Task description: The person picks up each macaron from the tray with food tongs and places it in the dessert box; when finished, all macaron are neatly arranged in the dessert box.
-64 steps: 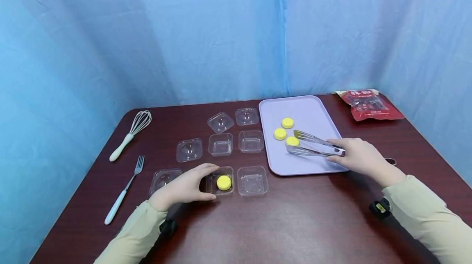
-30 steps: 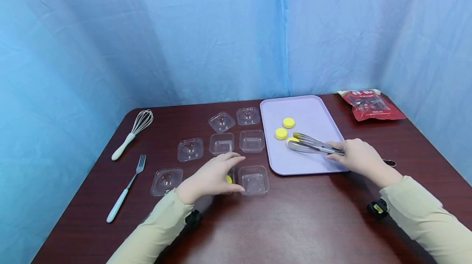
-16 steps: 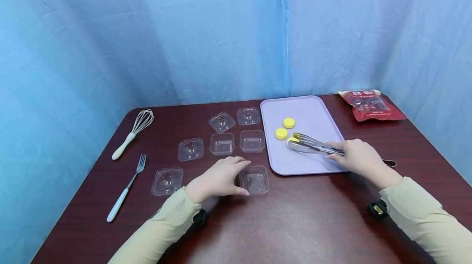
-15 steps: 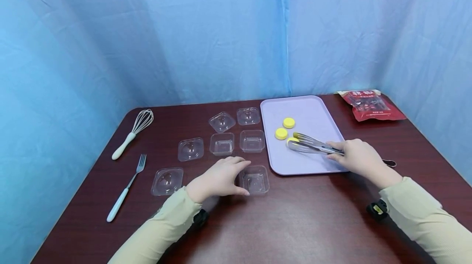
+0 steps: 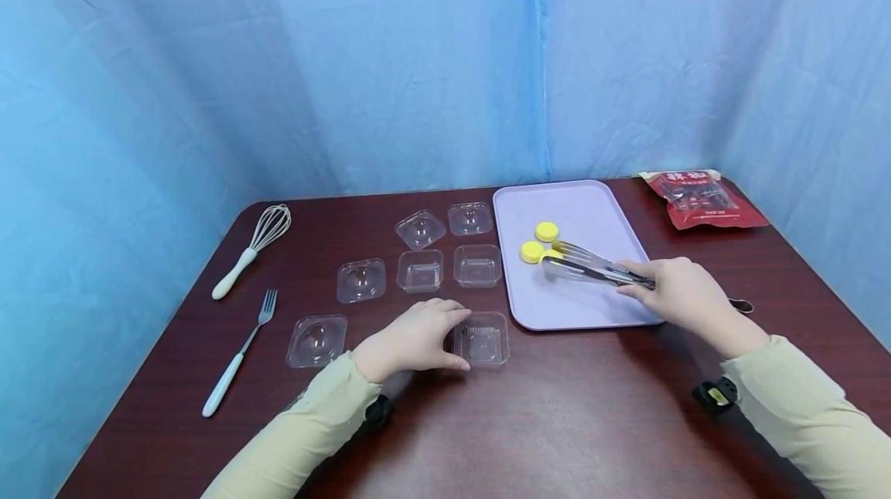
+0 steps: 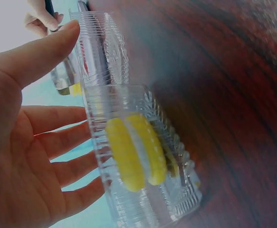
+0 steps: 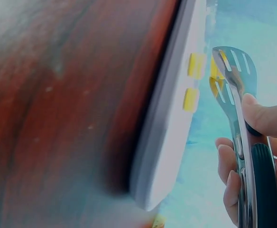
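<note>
My left hand [image 5: 418, 336] arches over a clear plastic box, its thumb and index fingertips right at the left rim of the neighbouring clear box [image 5: 483, 344]. In the left wrist view a yellow macaron [image 6: 124, 156] sits inside the box under the palm; the hand covers it in the head view. My right hand [image 5: 685, 294] grips metal tongs [image 5: 619, 275] with dark handle pads. Between the tong tips is a yellow macaron [image 7: 216, 71], raised over the lilac tray [image 5: 592, 205]. Two more macarons, one at the back [image 5: 546, 231] and one left [image 5: 532, 252], lie on the tray.
Two clear boxes, left [image 5: 420, 271] and right [image 5: 477, 265], stand farther back. Several clear lids [image 5: 316, 340] lie around them. A fork [image 5: 240, 352] and a whisk [image 5: 254, 247] lie at the left, and a red packet [image 5: 703, 201] at the back right.
My left hand has moved right, from beside the box with the macaron to over it. The tongs have closed on a macaron and risen slightly with it.
</note>
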Available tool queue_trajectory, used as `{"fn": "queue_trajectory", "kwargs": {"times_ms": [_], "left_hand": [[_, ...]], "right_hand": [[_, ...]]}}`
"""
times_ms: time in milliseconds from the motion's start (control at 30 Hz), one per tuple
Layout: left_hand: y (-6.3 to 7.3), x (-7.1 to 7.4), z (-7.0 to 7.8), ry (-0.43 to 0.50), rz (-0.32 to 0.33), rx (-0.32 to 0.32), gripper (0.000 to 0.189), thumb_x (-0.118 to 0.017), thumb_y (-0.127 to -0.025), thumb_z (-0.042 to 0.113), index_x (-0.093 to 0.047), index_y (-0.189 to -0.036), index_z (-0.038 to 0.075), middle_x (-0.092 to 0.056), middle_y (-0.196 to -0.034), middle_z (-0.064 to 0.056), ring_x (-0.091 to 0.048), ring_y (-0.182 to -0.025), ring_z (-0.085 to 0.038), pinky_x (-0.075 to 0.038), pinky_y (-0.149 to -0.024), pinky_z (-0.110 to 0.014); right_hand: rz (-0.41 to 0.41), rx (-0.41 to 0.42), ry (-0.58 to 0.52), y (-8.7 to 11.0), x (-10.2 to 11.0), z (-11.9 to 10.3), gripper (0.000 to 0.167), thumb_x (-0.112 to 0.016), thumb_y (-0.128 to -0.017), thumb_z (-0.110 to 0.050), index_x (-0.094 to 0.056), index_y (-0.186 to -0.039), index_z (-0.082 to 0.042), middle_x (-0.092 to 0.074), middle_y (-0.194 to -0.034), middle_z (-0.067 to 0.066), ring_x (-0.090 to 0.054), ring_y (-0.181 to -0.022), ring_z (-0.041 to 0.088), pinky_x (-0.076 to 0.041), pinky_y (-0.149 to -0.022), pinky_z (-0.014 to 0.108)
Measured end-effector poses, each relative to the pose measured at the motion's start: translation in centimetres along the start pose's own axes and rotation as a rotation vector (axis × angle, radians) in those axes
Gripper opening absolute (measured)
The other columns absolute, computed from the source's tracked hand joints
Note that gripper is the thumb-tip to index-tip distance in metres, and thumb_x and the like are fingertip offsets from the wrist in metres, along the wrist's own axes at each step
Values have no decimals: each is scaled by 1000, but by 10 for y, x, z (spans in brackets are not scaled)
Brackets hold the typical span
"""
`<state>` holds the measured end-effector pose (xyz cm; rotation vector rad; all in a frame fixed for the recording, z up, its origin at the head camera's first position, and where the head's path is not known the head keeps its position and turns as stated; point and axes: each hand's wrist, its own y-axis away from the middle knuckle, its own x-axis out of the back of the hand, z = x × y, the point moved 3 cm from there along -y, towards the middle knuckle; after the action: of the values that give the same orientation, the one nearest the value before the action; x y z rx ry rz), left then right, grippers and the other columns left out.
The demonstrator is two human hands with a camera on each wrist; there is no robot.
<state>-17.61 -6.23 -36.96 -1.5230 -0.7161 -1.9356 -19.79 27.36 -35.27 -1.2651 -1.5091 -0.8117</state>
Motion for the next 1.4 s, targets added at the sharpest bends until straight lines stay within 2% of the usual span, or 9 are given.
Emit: {"fn": "queue_trajectory", "kwargs": {"times_ms": [367,467,600,700,900,1067,1233,1400], "left_hand": [[-2,-1,-1,31,-2,8,72,-77,-76,41,-54,-129,-2,-57,-128,-12,-53,-120,-26,-42,-102,-41],[-2,-1,-1,37,-3,12,72,-77,-76,41,-54,-130,-1,-57,-128,-12,-53,-120,-26,-42,-102,-41],[-1,-1,-1,42,-3,15,72,-76,-76,41,-54,-130,0,-57,-129,-12,-52,-121,-26,-42,-102,-40],[-1,-1,-2,47,0,14,71,-76,-77,41,-54,-130,0,-57,-129,-12,-52,-121,-26,-42,-103,-40],[-1,-3,-2,50,5,15,71,-76,-76,41,-54,-130,0,-57,-129,-12,-53,-120,-25,-42,-103,-40],[-1,-3,-3,57,6,20,71,-77,-76,41,-54,-130,0,-57,-129,-11,-53,-120,-25,-42,-102,-40],[-1,-3,-2,59,8,20,72,-77,-76,41,-54,-130,0,-57,-128,-11,-53,-120,-25,-43,-102,-40],[-1,-4,-3,59,9,15,71,-77,-76,41,-55,-129,0,-58,-127,-11,-54,-119,-25,-43,-101,-40]], "right_hand": [[92,52,-6,7,12,-12,49,-75,-80,-24,-63,-124,-6,-51,-51,-7,-28,-48,10,-25,-44,25],[121,81,-5,10,14,-16,48,-76,-80,-25,-64,-122,-7,-58,-58,-5,-29,-49,10,-24,-45,25],[171,138,-3,13,17,-25,46,-78,-77,-23,-67,-119,-8,-71,-78,9,-32,-51,9,-26,-47,24],[226,196,12,15,18,-32,44,-80,-74,-20,-69,-115,-8,-73,-87,13,-35,-52,8,-28,-48,24],[303,294,30,20,17,-44,43,-83,-68,-17,-72,-110,-9,-74,-87,10,-47,-56,7,-34,-51,24],[320,356,35,23,15,-53,44,-84,-66,-16,-73,-107,-9,-74,-86,9,-58,-60,9,-41,-51,28],[294,404,25,26,11,-62,44,-83,-66,-15,-73,-108,-10,-74,-88,6,-62,-64,11,-42,-51,26],[296,474,40,29,3,-69,43,-83,-66,-15,-73,-107,-12,-74,-87,1,-68,-74,15,-52,-59,33]]}}
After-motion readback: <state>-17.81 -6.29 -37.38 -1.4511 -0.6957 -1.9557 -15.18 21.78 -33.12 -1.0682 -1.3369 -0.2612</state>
